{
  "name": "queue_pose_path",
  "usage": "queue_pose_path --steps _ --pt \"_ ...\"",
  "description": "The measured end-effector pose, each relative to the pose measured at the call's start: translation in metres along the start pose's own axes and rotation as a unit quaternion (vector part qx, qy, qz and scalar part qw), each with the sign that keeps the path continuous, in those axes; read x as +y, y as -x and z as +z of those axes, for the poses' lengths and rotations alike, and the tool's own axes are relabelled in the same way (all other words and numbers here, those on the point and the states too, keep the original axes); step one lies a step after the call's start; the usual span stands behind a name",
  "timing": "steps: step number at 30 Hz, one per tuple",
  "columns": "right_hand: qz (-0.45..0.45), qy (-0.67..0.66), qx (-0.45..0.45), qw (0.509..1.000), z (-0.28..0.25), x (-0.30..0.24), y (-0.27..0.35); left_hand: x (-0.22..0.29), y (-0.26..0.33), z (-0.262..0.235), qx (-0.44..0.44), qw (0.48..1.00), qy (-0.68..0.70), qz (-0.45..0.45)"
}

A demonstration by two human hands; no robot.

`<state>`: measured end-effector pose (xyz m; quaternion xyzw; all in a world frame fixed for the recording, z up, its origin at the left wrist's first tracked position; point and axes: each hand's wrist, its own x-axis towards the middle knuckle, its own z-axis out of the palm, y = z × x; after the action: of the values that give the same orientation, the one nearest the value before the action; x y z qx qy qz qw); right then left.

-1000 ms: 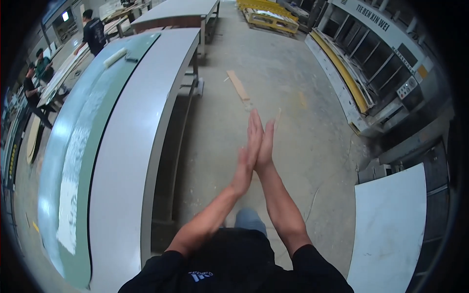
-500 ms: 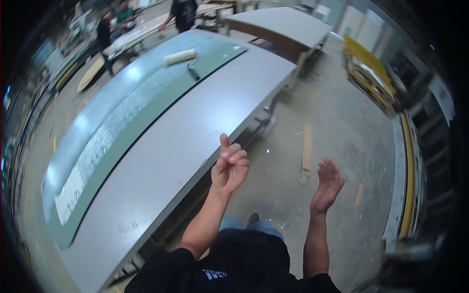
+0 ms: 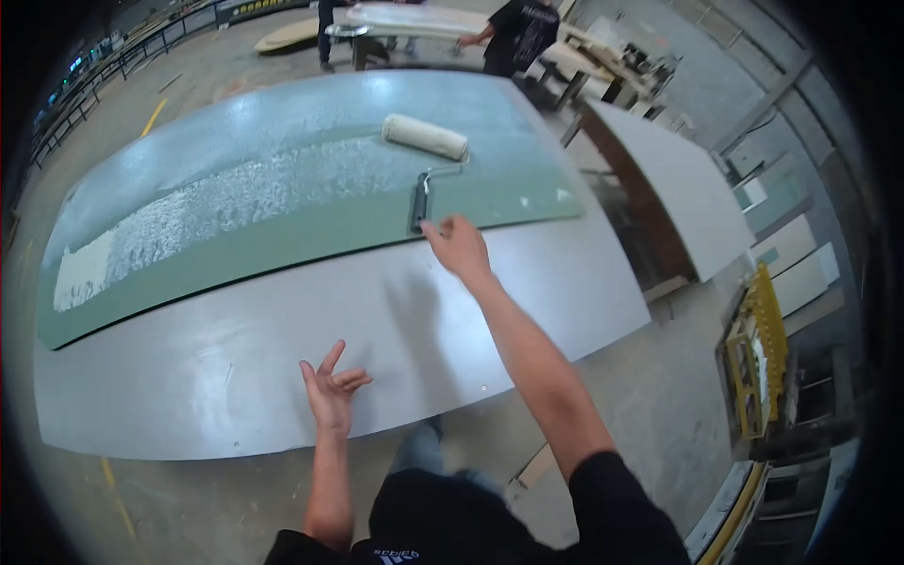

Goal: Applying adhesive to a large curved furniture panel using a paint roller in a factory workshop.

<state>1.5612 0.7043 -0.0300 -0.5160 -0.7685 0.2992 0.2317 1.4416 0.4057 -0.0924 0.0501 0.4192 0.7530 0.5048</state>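
Note:
A paint roller with a pale fuzzy sleeve and a dark handle lies on a green board that is partly coated with white paste. My right hand stretches out over the grey table, fingers apart, just short of the roller's handle end and not holding it. My left hand hovers open above the table's near edge, fingers spread, holding nothing.
Other people work at a table farther back. White panels stand to the right of the table. Yellow racks sit on the concrete floor at the right. A wood strip lies by my legs.
I have turned toward the table. My right hand has reached forward to the roller handle; my left hand has dropped to the near table edge. Earlier the hands were pressed together, then parted.

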Motion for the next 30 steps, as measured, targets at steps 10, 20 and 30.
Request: queue_pose_path --steps 10,20,30 --pt "0.139 0.162 -0.161 0.964 0.054 -0.004 -0.147 -0.060 0.009 0.050 0.110 0.982 -0.104 0.112" --pt "0.319 -0.479 -0.294 0.763 0.041 0.044 -0.171 -0.099 -0.028 0.088 0.194 0.954 -0.173 0.149" --pt "0.287 -0.604 -0.367 0.647 -0.047 0.038 -0.185 -0.147 -0.056 0.118 0.245 0.914 -0.247 0.209"
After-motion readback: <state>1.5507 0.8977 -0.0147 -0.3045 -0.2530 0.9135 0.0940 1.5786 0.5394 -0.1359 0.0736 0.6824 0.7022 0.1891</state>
